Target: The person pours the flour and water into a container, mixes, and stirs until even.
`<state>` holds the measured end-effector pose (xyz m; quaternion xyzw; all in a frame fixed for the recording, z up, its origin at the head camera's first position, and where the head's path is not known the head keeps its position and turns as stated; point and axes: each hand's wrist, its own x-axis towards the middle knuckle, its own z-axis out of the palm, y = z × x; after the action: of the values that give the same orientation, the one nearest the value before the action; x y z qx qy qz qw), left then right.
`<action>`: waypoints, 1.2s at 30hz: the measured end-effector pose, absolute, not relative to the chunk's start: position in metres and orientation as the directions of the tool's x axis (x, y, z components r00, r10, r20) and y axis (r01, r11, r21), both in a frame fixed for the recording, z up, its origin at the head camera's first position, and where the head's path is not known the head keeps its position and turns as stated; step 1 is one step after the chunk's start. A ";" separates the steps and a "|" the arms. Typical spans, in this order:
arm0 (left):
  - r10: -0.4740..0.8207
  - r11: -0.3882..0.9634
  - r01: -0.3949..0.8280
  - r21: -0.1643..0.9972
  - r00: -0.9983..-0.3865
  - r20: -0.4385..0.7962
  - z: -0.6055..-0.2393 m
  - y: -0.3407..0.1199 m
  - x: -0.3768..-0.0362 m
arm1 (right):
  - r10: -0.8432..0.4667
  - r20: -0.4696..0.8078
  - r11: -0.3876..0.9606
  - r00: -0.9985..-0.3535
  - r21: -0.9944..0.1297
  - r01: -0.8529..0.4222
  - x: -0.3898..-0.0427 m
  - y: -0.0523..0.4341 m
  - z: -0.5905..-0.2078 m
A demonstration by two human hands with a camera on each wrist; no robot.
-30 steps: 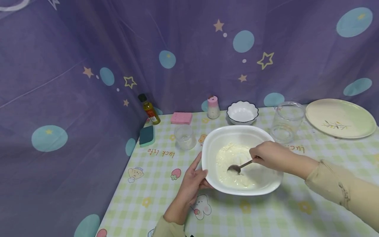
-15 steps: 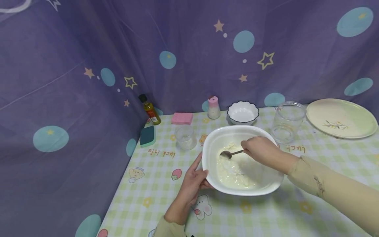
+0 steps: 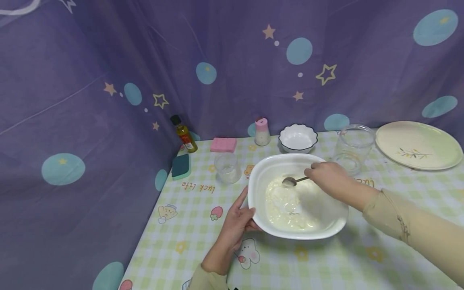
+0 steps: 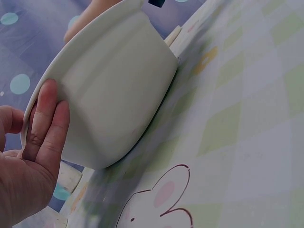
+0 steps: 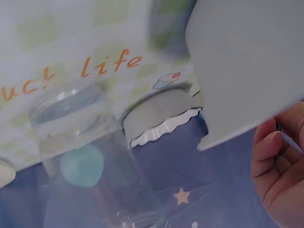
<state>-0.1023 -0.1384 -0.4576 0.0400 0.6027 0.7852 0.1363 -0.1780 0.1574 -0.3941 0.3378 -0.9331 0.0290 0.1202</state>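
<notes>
A large white square bowl (image 3: 328,227) with pale creamy batter (image 3: 286,205) stands on the checked tablecloth. My left hand (image 3: 237,221) grips its left rim, thumb over the edge; in the left wrist view the fingers (image 4: 45,121) lie against the bowl's outer wall (image 4: 114,90). My right hand (image 3: 328,177) pinches a metal spoon (image 3: 291,181) whose head is over the batter near the bowl's far side. The right wrist view shows the fingers (image 5: 280,161) curled by the bowl's wall (image 5: 247,61).
Behind the bowl stand a small scalloped white bowl (image 3: 297,137), a pink-capped shaker (image 3: 261,131), a clear glass (image 3: 227,167), a clear jar (image 3: 352,148), an oil bottle (image 3: 183,134), a pink sponge (image 3: 222,144) and a green sponge (image 3: 180,166). A cream plate (image 3: 417,145) lies far right. Purple curtain walls the back and left.
The spoon has swept from the bowl's near middle to the far left, then right along the far side. The left hand has kept its hold on the rim.
</notes>
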 end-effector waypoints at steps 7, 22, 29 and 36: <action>0.257 -0.232 -0.174 0.957 -0.960 -0.112 -0.458 -0.138 -0.103 | -0.669 0.242 0.737 -0.703 0.090 -0.670 -0.171 0.177 -0.389; 0.254 -0.230 -0.177 0.957 -0.960 -0.117 -0.457 -0.139 -0.103 | -0.656 0.213 0.742 -0.724 0.008 -0.670 -0.165 0.197 -0.377; 0.257 -0.228 -0.178 0.957 -0.959 -0.117 -0.458 -0.139 -0.103 | -0.669 0.193 0.733 -0.718 0.011 -0.680 -0.162 0.199 -0.373; 0.268 -0.236 -0.174 0.956 -0.957 -0.108 -0.458 -0.139 -0.103 | -0.708 0.182 0.696 -0.682 0.018 -0.718 -0.160 0.197 -0.367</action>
<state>-0.1032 -0.1388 -0.4584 0.0390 0.6020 0.7850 0.1409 -0.1598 0.1968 -0.3675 0.3887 -0.9168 0.0275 0.0877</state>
